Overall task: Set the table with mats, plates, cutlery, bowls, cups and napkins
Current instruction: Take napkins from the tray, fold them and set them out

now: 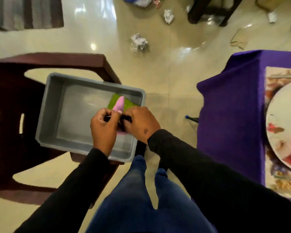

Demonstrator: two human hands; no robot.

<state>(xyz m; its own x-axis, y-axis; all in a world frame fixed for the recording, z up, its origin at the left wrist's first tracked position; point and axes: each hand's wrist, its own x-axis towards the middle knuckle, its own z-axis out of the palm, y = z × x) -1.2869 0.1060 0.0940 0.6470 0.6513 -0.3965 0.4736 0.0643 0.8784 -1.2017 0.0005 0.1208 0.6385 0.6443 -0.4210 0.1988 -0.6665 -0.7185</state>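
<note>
Both hands meet over the near right part of the grey tub (60, 105), which sits on a dark brown plastic chair (12, 91). The left hand (103, 127) is curled, pinching a thin dark item, and the right hand (141, 123) is curled round what seems to be a pink napkin (118, 104), with a green cloth (127, 103) in the tub beneath; blur hides the detail. At right, a white plate (282, 125) rests on a patterned mat (274, 78) on the purple-covered table (228, 101); no writing is legible.

Both hands (124, 123) pinch a pink napkin (118, 104) over a grey tub (57, 105).
</note>
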